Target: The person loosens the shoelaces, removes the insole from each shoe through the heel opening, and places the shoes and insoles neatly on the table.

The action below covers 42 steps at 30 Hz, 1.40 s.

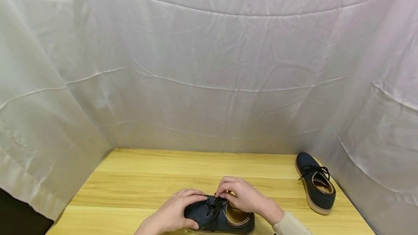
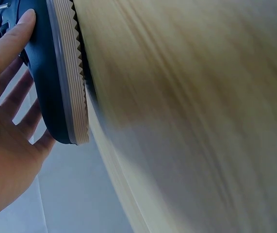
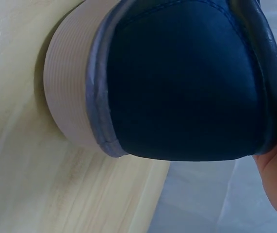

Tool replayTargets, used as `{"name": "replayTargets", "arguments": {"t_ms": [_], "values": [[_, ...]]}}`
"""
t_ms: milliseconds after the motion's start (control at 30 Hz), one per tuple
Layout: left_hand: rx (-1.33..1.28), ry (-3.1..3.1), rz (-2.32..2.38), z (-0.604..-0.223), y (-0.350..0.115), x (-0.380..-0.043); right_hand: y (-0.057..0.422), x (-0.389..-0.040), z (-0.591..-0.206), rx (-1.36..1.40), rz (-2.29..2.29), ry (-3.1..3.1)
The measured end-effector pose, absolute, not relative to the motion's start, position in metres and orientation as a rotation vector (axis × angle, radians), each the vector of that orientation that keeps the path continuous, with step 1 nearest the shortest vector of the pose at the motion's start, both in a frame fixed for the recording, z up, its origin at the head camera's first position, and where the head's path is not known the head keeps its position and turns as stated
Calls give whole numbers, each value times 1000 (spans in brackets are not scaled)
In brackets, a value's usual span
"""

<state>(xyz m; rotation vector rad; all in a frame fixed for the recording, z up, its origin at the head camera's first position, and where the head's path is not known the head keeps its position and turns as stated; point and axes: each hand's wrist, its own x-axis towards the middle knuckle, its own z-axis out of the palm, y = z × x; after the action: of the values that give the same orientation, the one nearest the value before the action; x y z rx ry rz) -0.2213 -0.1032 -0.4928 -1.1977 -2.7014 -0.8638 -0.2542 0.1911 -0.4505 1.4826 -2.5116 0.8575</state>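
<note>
A dark navy lace-up shoe (image 1: pixel 222 224) stands at the near edge of the wooden table, its toe to the left and its tan-lined opening to the right. My left hand (image 1: pixel 177 209) grips the toe part, thumb on the near side and fingers over the far side. With thumb and fingertips, my right hand (image 1: pixel 240 193) pinches the black shoelace (image 1: pixel 213 207) at the top of the lacing. The left wrist view shows the ridged pale sole (image 2: pixel 75 97) beside my thumb. In the right wrist view the heel (image 3: pixel 187 87) hides most of that hand.
A matching shoe (image 1: pixel 323 200) with a tied bow sits at the table's right edge, its toe pointing away from me. Pale grey fabric (image 1: pixel 212 57) hangs behind the wooden table (image 1: pixel 147 180) and along both sides.
</note>
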Motion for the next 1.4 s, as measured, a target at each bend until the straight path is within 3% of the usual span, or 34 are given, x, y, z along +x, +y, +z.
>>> {"name": "replayTargets", "arguments": {"t_ms": [1400], "values": [[-1191,-2689,-824,-491,-101,-221,198,-262,-458,1310,897,-2340]]}}
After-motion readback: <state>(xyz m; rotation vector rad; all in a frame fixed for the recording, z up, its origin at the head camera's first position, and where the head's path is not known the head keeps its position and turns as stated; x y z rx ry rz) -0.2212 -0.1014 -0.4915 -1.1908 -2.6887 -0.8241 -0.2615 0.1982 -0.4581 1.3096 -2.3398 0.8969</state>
